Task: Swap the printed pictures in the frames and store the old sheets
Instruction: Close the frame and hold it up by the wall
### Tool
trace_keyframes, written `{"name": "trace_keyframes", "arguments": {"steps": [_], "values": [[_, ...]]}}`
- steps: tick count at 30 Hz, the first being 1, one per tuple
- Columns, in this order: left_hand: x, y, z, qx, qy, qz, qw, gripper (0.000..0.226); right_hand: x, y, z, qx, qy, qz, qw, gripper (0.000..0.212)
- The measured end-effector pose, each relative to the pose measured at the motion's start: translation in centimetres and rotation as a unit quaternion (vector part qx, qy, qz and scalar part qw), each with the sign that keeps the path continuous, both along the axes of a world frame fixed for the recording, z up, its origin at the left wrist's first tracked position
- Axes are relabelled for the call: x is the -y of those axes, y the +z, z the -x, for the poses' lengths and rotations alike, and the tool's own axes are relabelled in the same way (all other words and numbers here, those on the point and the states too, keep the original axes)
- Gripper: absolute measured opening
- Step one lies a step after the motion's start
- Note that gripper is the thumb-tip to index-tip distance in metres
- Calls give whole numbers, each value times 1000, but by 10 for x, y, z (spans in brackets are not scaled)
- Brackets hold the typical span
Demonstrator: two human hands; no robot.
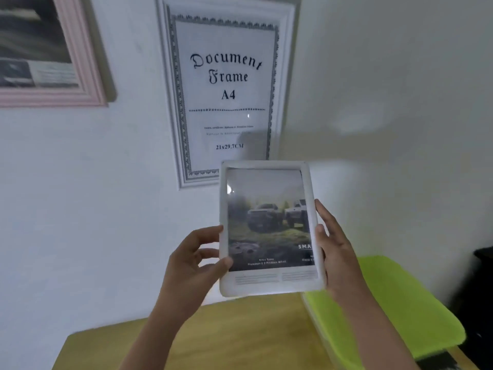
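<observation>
I hold a small white picture frame (269, 228) upright in front of the wall, above the table. It shows a printed picture of off-road vehicles on grass. My left hand (194, 260) grips its left edge, thumb on the front and fingers curled behind. My right hand (332, 247) holds its right edge, thumb on the rim. On the wall behind hangs a larger white frame (226, 84) with a sheet reading "Document Frame A4". A pink frame (53, 49) with a dark picture hangs at the upper left.
A wooden table (240, 332) lies below my hands. A lime-green flat object (394, 303) rests on its right side. Something dark (480, 289) stands at the far right edge against the wall.
</observation>
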State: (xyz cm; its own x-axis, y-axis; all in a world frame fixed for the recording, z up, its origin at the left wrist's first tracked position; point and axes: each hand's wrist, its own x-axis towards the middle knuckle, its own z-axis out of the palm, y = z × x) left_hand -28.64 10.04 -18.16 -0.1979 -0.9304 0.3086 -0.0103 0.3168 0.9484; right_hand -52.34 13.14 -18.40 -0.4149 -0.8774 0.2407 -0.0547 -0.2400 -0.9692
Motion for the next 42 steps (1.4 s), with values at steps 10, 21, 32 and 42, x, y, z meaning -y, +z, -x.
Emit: {"name": "trace_keyframes", "arguments": {"steps": [10,21,32,42], "values": [[75,146,111,44,-37,235,970,59,60,151,101,-77,-154,241,955,35],[132,275,205,105,8,391,914,67,131,267,191,-119,-211,351,904,35],[159,277,247,153,35,423,893,73,161,266,233,-122,-198,318,919,33],[165,251,256,148,78,460,872,75,171,244,242,-138,-234,313,910,29]]}}
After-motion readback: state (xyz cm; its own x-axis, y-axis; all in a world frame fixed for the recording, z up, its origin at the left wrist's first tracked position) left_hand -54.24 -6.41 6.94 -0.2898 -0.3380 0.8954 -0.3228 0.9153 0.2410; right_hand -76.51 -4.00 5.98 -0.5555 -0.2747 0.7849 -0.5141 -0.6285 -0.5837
